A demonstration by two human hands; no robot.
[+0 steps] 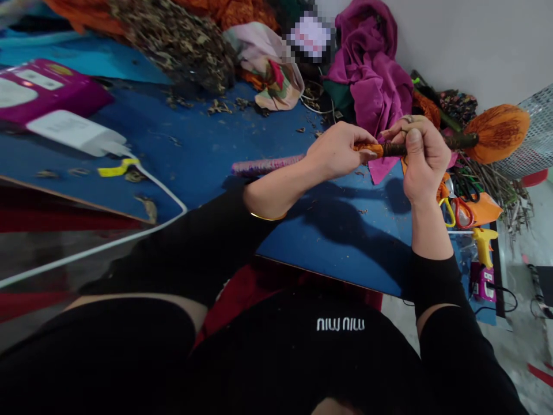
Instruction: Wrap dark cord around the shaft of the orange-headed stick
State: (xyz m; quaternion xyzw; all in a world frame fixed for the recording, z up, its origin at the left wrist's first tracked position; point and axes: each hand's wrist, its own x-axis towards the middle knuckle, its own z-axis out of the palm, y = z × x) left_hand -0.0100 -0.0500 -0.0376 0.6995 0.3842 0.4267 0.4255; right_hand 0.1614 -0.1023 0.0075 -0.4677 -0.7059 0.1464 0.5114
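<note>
Grey-white wall (458,40) stood behind a blue tabletop (207,135), its surface sprinkled with dry scraps. Over it, a person held a brown-wrapped stem (394,150) whose long axis ran left to right, nearly level across the scene, with an orange bulb (499,131) at its right end. The right hand (425,158) was the nearer to that bulb, its fingers curled and closed around the stem, the bulb lying out to the right beyond the knuckles. The left hand (332,151) sat nearer the other end, thumb and fingers pinched on an orange wrapping (370,150) along the same line, so that a short brown stretch showed between the two grips. Left of that wrist, a pink-and-purple rod (268,166) followed the same axis; I could not tell whether it belonged to the stem or was separate, since the hand hid the join. Along the far side lay dried leaves (173,43) and a crumpled magenta cloth (371,69). At the right were red-handled scissors (464,213), a yellow glue gun (484,245) and a bundle of twigs (521,199); at the left, a purple power box (84,95) and a white cable (108,246) trailing off the near edge.
</note>
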